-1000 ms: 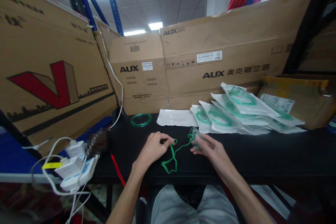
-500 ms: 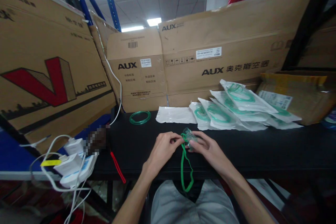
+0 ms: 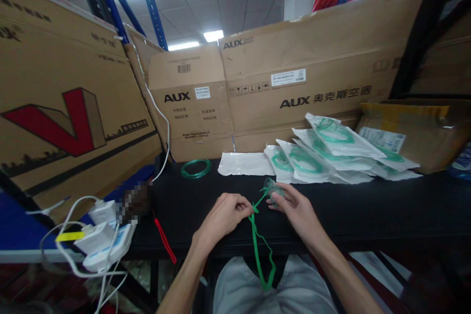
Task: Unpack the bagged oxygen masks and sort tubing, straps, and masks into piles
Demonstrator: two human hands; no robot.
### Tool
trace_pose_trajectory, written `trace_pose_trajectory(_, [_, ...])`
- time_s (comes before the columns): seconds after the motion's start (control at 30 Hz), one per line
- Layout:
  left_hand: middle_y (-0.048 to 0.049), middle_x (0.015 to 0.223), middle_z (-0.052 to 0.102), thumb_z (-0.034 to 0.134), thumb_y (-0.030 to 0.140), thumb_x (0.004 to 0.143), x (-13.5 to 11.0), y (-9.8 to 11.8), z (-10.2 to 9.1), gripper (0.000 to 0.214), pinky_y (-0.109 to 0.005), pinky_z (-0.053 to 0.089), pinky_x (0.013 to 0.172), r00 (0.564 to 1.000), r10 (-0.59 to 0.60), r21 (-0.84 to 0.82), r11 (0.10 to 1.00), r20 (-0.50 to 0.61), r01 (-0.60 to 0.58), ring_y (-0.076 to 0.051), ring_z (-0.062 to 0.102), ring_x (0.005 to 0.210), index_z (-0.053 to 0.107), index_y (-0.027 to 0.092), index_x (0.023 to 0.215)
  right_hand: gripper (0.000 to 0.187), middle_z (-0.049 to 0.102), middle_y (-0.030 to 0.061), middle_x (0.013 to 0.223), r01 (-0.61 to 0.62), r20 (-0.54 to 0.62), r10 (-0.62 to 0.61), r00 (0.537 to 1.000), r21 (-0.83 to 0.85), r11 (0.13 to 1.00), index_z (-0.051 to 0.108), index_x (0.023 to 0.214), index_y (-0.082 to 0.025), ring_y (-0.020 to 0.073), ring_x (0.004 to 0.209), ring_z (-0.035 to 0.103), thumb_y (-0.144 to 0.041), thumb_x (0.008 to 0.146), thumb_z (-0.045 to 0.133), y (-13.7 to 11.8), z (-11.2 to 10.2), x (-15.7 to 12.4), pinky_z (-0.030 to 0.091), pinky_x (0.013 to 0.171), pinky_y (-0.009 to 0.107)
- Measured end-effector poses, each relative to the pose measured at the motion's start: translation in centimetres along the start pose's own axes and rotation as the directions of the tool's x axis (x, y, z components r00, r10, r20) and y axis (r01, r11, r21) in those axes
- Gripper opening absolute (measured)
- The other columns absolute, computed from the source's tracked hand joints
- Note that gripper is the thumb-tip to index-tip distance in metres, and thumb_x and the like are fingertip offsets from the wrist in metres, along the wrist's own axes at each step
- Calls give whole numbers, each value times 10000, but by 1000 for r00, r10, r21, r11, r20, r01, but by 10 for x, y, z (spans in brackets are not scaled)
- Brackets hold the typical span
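Observation:
My left hand [image 3: 225,216] is closed in a pinch on a green elastic strap [image 3: 260,251]. The strap hangs in a loop over the front edge of the black table [image 3: 368,211] toward my lap. My right hand [image 3: 297,208] grips a small clear plastic mask [image 3: 272,187], to which the strap's upper end runs. Both hands hover low over the table's near middle, a short gap apart.
A green tubing coil [image 3: 196,168] and a flat white pouch [image 3: 245,164] lie behind my hands. Several sealed pouches [image 3: 331,149] with green tubing are piled at the back right. Large cardboard boxes [image 3: 287,73] wall the table. White chargers and cables [image 3: 99,235] sit at the left.
My left hand has slid along the strap away from the mask, drawing it taut. The hanging loop has dropped lower over the table's edge.

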State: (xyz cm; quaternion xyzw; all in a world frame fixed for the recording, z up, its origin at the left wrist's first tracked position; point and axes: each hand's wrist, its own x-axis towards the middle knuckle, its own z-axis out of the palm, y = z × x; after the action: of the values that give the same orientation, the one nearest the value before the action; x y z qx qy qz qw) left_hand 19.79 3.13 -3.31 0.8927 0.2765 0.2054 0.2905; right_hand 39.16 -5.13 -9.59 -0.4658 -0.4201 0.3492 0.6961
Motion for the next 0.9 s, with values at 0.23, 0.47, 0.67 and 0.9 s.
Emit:
trace_pose_trajectory(0.23, [-31,813,755,554,361,947,3,3,-4,314,-228,436,665,997,-3,-31,1000,-82,0,-163,651,693,823,200,954,479,783,91,1054,-2,114,7,994,-50,999,667,1133,-211,275,941,763,-505,780,804,-9,6,-7,603,913,449])
trace_pose_trajectory(0.47, [-26,743,753,589,338,917,6,8,8,281,-225,453,633,996,-30,-73,997,-89,24,-167,668,649,819,184,870,401,752,86,1203,13,179,6,984,-104,994,686,1150,-237,287,1110,715,-451,823,776,-15,6,-12,561,999,442])
trace_pose_trajectory(0.67, [-29,674,736,589,335,913,3,8,10,287,-231,443,614,994,-45,-25,999,-96,42,-176,681,636,799,174,800,383,756,73,1197,56,169,-32,985,-141,988,715,1137,-242,282,1086,722,-431,811,784,-16,9,-12,577,974,419])
trace_pose_trajectory(0.9, [-34,731,764,610,366,910,-12,16,2,276,-232,451,610,999,-40,20,999,-36,41,-184,705,664,805,190,827,572,746,113,1071,89,-163,-113,980,-146,985,587,1176,-207,304,939,748,-615,799,725,3,1,-1,620,867,483])
